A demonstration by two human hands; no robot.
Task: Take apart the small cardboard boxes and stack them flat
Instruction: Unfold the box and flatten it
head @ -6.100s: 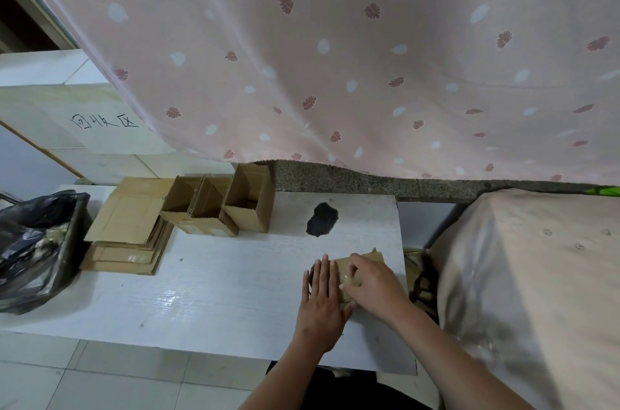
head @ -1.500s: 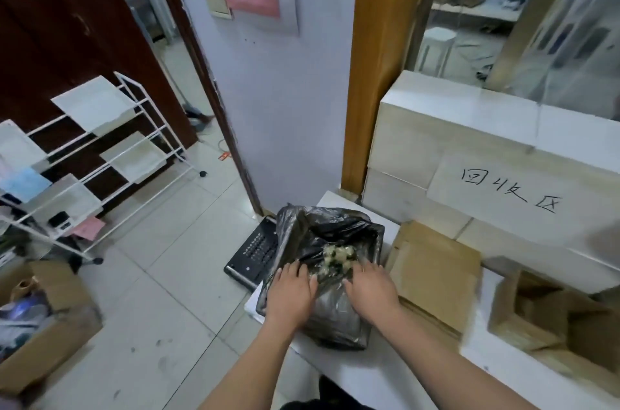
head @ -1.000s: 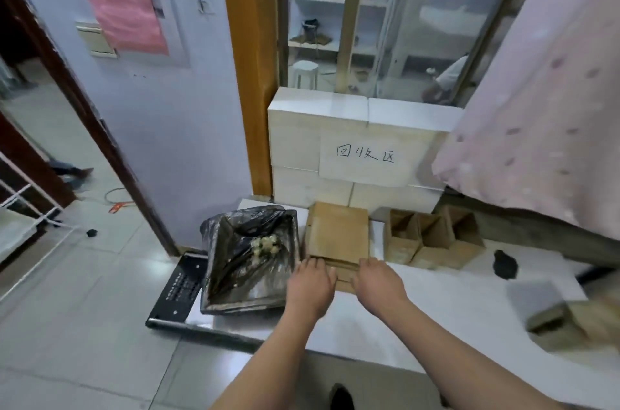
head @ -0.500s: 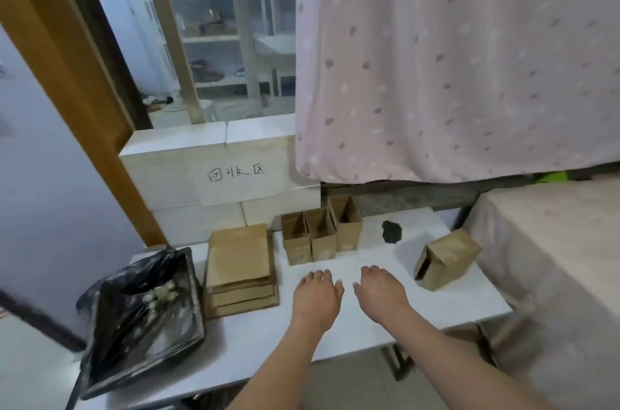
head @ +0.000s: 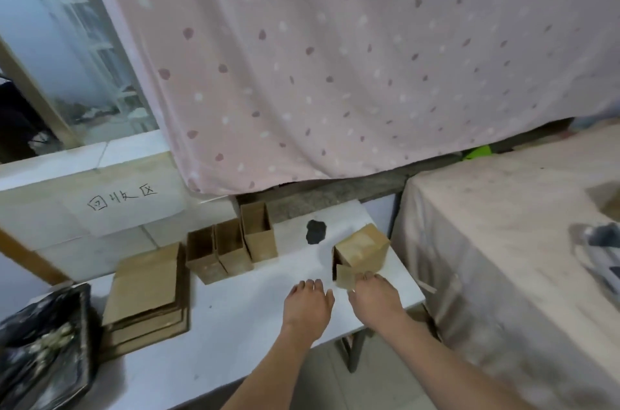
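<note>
cardboard box (head: pixel 362 250) lying tilted near right edge of white table (head: pixel 235 325), open flap (head: pixel 345 277) touching right hand (head: pixel 374 300) fingertips; fingers loosely extended, gripping nothing. left hand (head: pixel 307 305) just beside, spread flat, palm down. three open boxes (head: pixel 231 248) and flattened stack (head: pixel 147 292) farther left.

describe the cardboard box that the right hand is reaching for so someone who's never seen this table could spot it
On the white table, look to the right edge, past the black patch. The lone box lies tipped on its side at the right hand, flap hanging open; the three boxes stand upright in a row.
</note>
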